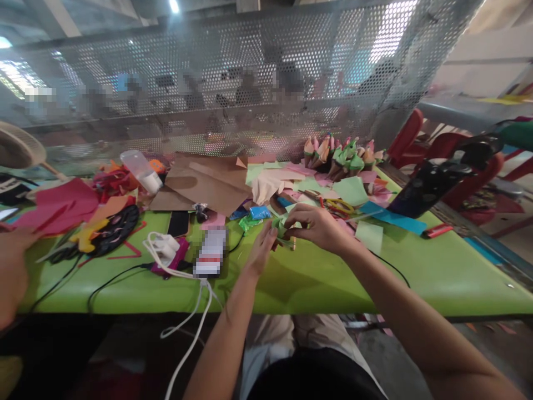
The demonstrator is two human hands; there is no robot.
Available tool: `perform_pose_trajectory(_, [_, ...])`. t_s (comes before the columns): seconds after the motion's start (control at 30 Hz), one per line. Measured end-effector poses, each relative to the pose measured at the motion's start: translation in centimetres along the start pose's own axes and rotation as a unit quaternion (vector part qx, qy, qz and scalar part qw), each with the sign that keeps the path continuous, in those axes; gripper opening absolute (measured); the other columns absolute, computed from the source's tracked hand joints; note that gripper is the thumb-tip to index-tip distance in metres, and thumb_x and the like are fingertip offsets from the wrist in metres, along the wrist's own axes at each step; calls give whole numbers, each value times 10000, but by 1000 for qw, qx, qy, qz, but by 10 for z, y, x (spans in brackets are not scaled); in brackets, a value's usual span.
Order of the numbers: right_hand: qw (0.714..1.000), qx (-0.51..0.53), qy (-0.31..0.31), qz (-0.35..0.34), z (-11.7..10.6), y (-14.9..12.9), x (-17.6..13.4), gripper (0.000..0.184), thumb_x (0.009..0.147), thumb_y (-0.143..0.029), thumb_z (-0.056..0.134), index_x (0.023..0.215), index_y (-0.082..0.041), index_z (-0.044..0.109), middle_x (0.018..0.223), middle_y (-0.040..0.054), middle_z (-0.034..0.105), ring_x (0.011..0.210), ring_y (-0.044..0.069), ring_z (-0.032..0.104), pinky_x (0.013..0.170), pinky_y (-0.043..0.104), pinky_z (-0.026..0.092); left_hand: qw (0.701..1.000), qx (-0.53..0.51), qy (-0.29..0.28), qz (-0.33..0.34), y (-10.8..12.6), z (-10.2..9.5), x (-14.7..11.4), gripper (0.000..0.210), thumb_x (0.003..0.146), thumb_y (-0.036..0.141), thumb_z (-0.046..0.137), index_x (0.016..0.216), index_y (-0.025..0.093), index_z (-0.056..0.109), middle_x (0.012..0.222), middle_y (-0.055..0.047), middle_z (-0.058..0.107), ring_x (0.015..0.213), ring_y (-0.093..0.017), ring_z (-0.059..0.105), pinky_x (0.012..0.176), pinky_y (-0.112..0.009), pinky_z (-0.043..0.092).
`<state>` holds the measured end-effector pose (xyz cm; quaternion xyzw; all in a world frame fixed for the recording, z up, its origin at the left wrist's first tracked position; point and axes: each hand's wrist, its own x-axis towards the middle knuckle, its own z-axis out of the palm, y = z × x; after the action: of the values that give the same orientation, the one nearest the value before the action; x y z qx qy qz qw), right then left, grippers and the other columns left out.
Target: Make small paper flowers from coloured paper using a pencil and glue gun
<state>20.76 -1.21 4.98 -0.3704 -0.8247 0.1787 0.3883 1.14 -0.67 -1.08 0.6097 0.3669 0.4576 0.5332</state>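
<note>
- Large open hall; behind, a perforated metal screen [208,103], blurred detail beyond.
- Below it, a bright green surface [441,266], far half buried in cut paper, near edge close to the lap.
- Green paper piece [280,226] up in front of the body, just above the surface, directly between the two hands.
- Small and largely covered by fingers; long axis not possible to make out.
- Left hand [262,250] closed on it from the left and below; right hand [316,225] bent over from the right, fingertips pinched at its edge. Hands almost touching, both equally near; firmness of grip hard to tell.
- Short pale stick [293,243] just under the right fingers; held or lying, cannot tell.
- Just beyond the left hand: blue packet [260,213]. Beyond the right: yellow-handled scissors [339,205], then bundled paper cones [333,154] against the screen.
- To the left: phone [210,253] on a white cable [189,353], brown paper [204,180] farther back.
- Far right: dark bottle [431,186], tilted in view, beside a blue strip [395,218].
- Left edge: another person's hand [12,278], well apart.
- Nothing visible between fingers and paper; closest clutter on the far side.
</note>
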Motion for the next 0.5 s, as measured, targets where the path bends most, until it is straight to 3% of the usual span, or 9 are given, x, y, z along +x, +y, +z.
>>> perform_pose_trajectory(0.2, [999, -4, 35, 21, -5, -2, -9, 116, 921, -224, 734, 1021, -210, 793, 981, 63, 729, 832, 174, 688, 739, 277, 539, 998, 46, 9, 41, 6, -3, -2, 583, 902, 815, 470, 855, 236, 528, 763, -11, 499, 684, -167, 445, 638, -340, 435])
perform_pose_trajectory(0.33, [999, -10, 50, 11, -4, -5, -14, 151, 930, -154, 679, 996, -211, 803, 986, 70, 747, 831, 174, 709, 758, 282, 553, 999, 40, 6, 18, 2, -4, -1, 585, 889, 813, 484, 899, 233, 558, 796, -23, 526, 709, -177, 464, 637, -340, 439])
perform_pose_trajectory(0.5, [1000, 6, 24, 10, -1, -5, -12, 172, 946, -166, 661, 998, -218, 816, 995, 85, 754, 923, 204, 733, 824, 309, 573, 1000, 10, -5, -14, -5, -4, -2, 582, 906, 802, 460, 845, 231, 550, 709, 0, 499, 645, -162, 456, 588, -317, 413])
